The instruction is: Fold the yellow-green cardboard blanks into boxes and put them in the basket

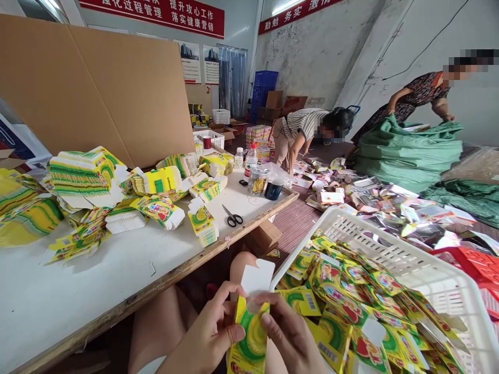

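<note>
Both my hands hold one small yellow and green printed carton (249,337) low in the view, over my lap. My left hand (202,340) grips its left side with the thumb on the front. My right hand (290,337) pinches its right side near the top, where a white flap (258,276) stands up. Just right of my hands a white plastic basket (393,249) holds several folded cartons of the same print (366,306).
A white table (78,291) on my left carries stacks of flat cartons (83,171), black scissors (233,217), bottles and a cup (273,189). Brown cardboard sheets (97,83) lean behind it. Two other people bend over a littered floor and green sacks (409,156). A red basket (475,265) stands at right.
</note>
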A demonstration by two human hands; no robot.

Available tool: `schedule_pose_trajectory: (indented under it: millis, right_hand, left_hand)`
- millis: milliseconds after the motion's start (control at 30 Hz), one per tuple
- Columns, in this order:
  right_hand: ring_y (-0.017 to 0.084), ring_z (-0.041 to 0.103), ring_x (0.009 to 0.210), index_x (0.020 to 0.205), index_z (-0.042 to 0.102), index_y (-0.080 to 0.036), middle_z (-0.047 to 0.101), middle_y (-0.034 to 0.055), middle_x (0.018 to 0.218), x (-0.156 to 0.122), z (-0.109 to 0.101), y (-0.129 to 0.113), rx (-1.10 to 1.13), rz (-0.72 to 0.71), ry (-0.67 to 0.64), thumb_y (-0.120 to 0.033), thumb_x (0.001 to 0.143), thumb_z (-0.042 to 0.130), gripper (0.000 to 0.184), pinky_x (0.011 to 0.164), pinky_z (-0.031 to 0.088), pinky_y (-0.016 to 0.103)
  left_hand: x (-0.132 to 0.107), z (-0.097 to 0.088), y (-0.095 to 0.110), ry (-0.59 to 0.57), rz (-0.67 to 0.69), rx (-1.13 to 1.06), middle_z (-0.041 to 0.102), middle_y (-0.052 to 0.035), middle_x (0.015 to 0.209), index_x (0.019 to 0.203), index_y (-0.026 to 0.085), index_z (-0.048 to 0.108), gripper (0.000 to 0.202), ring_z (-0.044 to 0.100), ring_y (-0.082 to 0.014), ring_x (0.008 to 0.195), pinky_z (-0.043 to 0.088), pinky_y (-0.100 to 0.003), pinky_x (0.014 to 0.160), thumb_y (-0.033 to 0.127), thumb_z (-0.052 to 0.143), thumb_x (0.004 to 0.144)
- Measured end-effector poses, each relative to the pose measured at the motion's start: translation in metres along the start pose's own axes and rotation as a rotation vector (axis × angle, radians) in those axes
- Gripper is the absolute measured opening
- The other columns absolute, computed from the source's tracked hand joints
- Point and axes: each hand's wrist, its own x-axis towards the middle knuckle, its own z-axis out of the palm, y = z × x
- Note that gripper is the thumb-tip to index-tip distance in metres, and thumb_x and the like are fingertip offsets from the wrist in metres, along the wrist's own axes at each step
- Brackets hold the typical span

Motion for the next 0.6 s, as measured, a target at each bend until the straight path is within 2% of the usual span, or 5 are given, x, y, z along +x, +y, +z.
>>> schedule_pose_trajectory:
  millis: [133, 267, 367, 467, 600]
  right_hand:
    - [0.022, 0.065, 0.072, 0.082, 0.074, -0.023, 0.069, 0.0053, 0.076, -0.001, 0.001, -0.001, -0.1, -0.087, 0.006, -0.043, 0.097, 0.055, 0.032, 0.071, 0.054, 0.03]
    - [0.021, 0.068, 0.08, 0.112, 0.065, -0.028, 0.073, 0.005, 0.091, -0.004, 0.01, 0.018, 0.062, -0.077, 0.214, -0.037, 0.095, 0.062, 0.019, 0.072, 0.055, 0.028]
    - [0.023, 0.07, 0.089, 0.118, 0.065, -0.028, 0.074, 0.0071, 0.097, -0.004, 0.008, 0.025, 0.11, -0.063, 0.345, -0.044, 0.095, 0.06, 0.028, 0.079, 0.056, 0.032]
    - [0.025, 0.069, 0.088, 0.104, 0.076, -0.023, 0.074, 0.0092, 0.091, -0.002, 0.002, 0.022, 0.029, -0.012, 0.255, -0.052, 0.092, 0.061, 0.035, 0.08, 0.056, 0.035]
    - [0.015, 0.054, 0.054, 0.117, 0.071, -0.02, 0.061, -0.0016, 0.063, 0.001, 0.004, 0.016, -0.056, 0.074, 0.129, -0.046, 0.085, 0.071, 0.041, 0.051, 0.047, 0.025]
  left_hand:
    - [-0.003, 0.001, -0.003, -0.043, -0.021, -0.011, 0.068, -0.0023, 0.095, 0.125, 0.027, 0.043, 0.052, 0.064, -0.0182, 0.084, 0.044, -0.029, 0.076, 0.043, 0.073, 0.085]
    - [-0.003, 0.002, -0.006, -0.011, -0.037, -0.003, 0.07, -0.0073, 0.106, 0.148, 0.029, 0.026, 0.08, 0.067, -0.0228, 0.092, 0.048, -0.036, 0.086, 0.041, 0.074, 0.085]
    - [-0.001, 0.001, -0.005, 0.028, -0.018, 0.128, 0.071, -0.0094, 0.114, 0.139, 0.027, 0.046, 0.056, 0.067, -0.0246, 0.101, 0.051, -0.035, 0.088, 0.036, 0.069, 0.089]
    - [0.002, 0.002, -0.003, 0.13, 0.047, 0.274, 0.069, -0.0082, 0.125, 0.13, 0.028, 0.057, 0.039, 0.067, -0.0248, 0.108, 0.053, -0.032, 0.089, 0.031, 0.064, 0.092]
    - [0.001, 0.004, -0.004, 0.118, 0.073, 0.406, 0.065, -0.0071, 0.135, 0.135, 0.03, 0.056, 0.042, 0.065, -0.0251, 0.114, 0.053, -0.032, 0.095, 0.021, 0.057, 0.095]
